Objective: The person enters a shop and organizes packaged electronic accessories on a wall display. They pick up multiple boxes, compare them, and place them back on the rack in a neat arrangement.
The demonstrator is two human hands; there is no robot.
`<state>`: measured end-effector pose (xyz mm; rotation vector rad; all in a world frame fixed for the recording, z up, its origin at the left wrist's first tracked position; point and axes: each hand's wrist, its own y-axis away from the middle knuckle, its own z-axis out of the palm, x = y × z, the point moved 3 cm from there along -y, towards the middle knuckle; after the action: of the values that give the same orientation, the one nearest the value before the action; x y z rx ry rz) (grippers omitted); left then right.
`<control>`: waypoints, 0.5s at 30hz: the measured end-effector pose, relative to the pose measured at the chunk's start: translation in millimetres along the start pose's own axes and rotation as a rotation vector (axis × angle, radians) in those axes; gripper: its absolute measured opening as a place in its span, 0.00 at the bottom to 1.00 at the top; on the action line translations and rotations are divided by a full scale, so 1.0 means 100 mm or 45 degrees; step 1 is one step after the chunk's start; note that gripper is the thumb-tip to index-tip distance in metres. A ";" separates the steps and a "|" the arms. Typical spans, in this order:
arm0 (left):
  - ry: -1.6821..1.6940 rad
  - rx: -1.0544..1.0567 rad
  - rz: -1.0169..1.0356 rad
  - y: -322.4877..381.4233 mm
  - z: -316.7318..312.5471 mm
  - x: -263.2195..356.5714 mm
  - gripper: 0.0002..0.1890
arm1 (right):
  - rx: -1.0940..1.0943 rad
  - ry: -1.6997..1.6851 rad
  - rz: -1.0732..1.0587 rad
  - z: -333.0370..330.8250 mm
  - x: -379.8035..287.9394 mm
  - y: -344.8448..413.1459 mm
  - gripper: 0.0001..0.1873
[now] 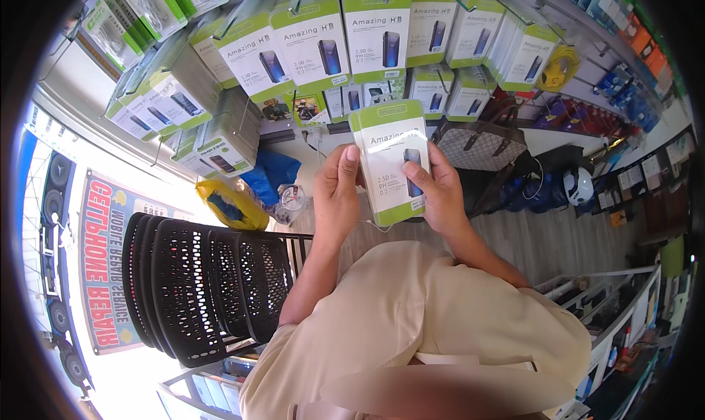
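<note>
Before my chest I hold a small stack of green-and-white phone screen protector packs [385,172], tilted a little, with a phone pictured on the front one. My right hand [443,194] grips the right side, its thumb lying across the front pack. At the left edge is my left hand [339,191], thumb up along the border and the other fingers mostly hidden. Just beyond the stack, similar packs [375,40] hang in rows on metal hooks fixed to the wall display.
Stacked black perforated plastic chairs [193,288] stand at the left, near a yellow plastic bag [234,205] and a blue bag [270,172]. A patterned handbag [482,144] sits beneath the display, with a white helmet [578,186] farther right. A glass display case [611,304] is at lower right.
</note>
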<state>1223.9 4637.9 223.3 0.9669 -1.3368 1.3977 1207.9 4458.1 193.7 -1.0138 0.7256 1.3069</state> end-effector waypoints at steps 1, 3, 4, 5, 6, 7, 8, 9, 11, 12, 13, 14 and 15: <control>0.009 0.085 -0.004 0.00 -0.04 -0.02 0.21 | 0.015 -0.022 0.016 0.01 0.01 -0.01 0.27; 0.017 0.075 0.068 -0.05 -0.11 0.00 0.20 | 0.051 -0.064 0.049 0.03 0.04 -0.04 0.27; 0.027 0.075 0.071 -0.05 -0.11 0.00 0.20 | 0.020 -0.067 0.028 0.06 0.04 -0.05 0.26; 0.044 0.052 0.126 -0.05 -0.11 0.00 0.20 | 0.004 -0.067 0.018 0.08 0.05 -0.07 0.26; 0.046 -0.039 0.085 -0.04 -0.10 -0.02 0.19 | -0.003 -0.080 0.008 0.10 0.06 -0.07 0.26; 0.002 0.002 0.052 -0.02 -0.11 -0.05 0.19 | -0.002 -0.050 -0.009 0.12 0.06 -0.07 0.25; -0.034 0.025 0.060 -0.01 -0.11 -0.07 0.19 | 0.005 -0.033 -0.030 0.14 0.07 -0.09 0.25; -0.060 0.048 0.085 -0.01 -0.12 -0.08 0.19 | 0.001 -0.030 -0.057 0.15 0.07 -0.10 0.25; -0.076 0.224 0.194 -0.07 -0.17 -0.08 0.18 | 0.061 -0.056 -0.106 0.13 0.06 -0.15 0.24; -0.095 0.339 0.146 -0.10 -0.21 -0.07 0.18 | 0.086 -0.076 -0.130 0.12 0.06 -0.17 0.24; -0.173 0.461 0.447 -0.15 -0.24 0.04 0.19 | 0.095 -0.126 -0.124 0.10 0.06 -0.19 0.23; -0.266 0.610 0.640 -0.25 -0.27 0.14 0.19 | 0.102 -0.175 -0.118 0.07 0.06 -0.21 0.23; -0.342 0.701 0.812 -0.29 -0.28 0.27 0.19 | 0.120 -0.222 -0.105 0.04 0.06 -0.22 0.22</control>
<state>1247.4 4667.3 253.7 1.1649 -1.5738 2.2672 1230.0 4464.9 194.2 -0.8343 0.6008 1.2605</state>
